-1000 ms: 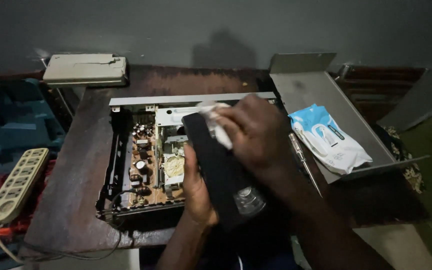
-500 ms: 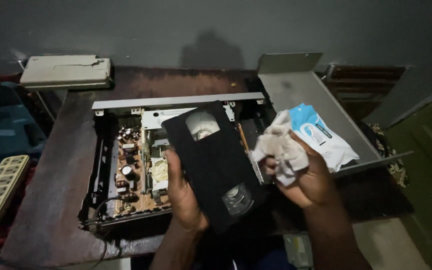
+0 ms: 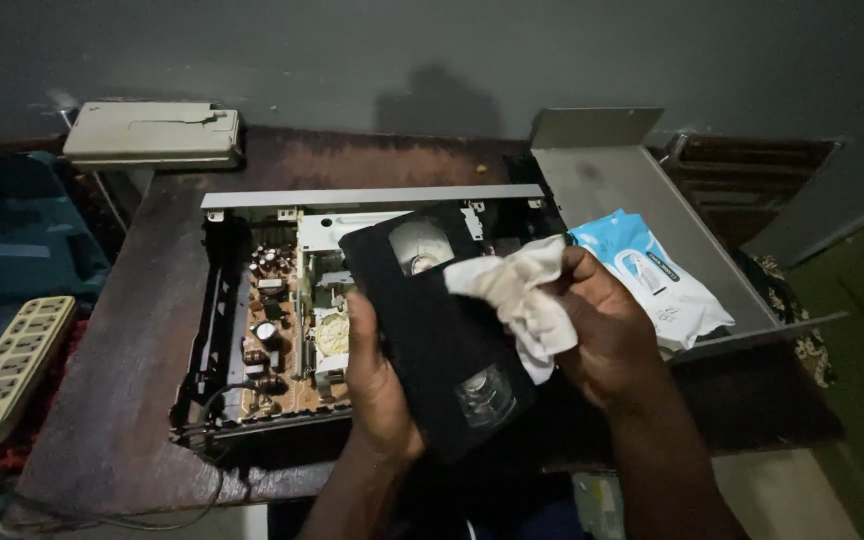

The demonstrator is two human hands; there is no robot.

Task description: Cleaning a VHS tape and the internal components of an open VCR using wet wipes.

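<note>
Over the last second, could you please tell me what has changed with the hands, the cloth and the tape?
The right hand, gripping the white cloth, lifted off the top of the tape, drew away to the right, and has now come back so the cloth lies on the tape's right edge. The left hand kept holding the tape over the opened player. The wipes pack stayed on the metal cover.

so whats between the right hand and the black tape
In the head view, a crumpled white cloth lies between the right hand and the black video cassette, which the left hand holds.

Blue-white wipes pack [image 3: 652, 285] on metal cover [image 3: 612, 185]
</note>
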